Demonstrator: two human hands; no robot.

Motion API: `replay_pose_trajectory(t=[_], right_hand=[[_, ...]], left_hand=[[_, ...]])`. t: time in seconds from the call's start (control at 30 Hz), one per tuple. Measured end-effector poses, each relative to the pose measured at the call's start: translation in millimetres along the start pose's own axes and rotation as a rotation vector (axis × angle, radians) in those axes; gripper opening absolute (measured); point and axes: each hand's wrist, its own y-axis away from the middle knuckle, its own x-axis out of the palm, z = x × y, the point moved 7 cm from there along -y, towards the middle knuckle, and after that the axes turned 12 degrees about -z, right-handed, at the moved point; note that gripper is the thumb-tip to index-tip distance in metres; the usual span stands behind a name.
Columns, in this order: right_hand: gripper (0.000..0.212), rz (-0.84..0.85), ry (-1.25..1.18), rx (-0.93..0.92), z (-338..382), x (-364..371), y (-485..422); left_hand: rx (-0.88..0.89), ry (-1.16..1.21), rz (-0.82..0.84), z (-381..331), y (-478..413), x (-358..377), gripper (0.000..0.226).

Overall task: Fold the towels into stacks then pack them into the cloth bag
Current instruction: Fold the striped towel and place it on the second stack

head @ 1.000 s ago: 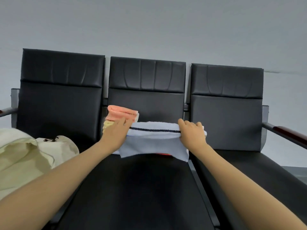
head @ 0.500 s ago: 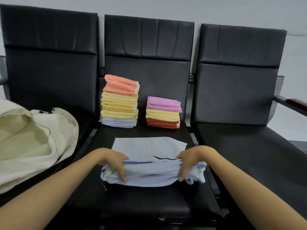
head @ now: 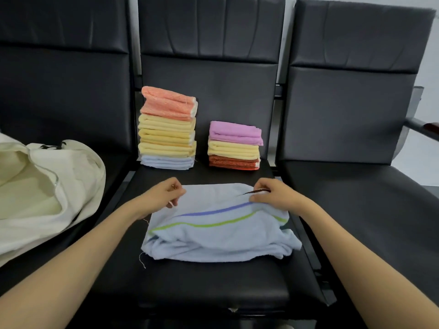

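Observation:
A light blue towel (head: 218, 229) with a blue and a green stripe lies folded over on the middle seat (head: 213, 286). My left hand (head: 164, 195) pinches its far left corner and my right hand (head: 270, 194) pinches its far right corner. Behind it stand two stacks of folded towels: a tall stack (head: 167, 128) with an orange towel on top, and a shorter stack (head: 235, 146) with a purple towel on top. The cream cloth bag (head: 45, 191) lies open on the left seat.
Three black padded chairs stand in a row against a grey wall. The right seat (head: 370, 210) holds nothing. A metal gap separates the seats, and an armrest (head: 425, 127) juts out at the far right.
The towel was held up, then laid on the seat. Both hands carried its near edge away from me and folded it over; they now grip the far corners.

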Motion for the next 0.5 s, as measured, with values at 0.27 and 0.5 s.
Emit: replay_pose_trajectory(t=[0.27, 0.5], right_hand=[[0.014, 0.313, 0.375, -0.032, -22, 40, 10], [0.033, 0.407, 0.344, 0.028, -12, 48, 19]], left_hand=[[0.091, -0.502, 0.322, 15, 12, 43, 0.031], [0.134, -0.463, 0.363, 3, 22, 57, 0.047]])
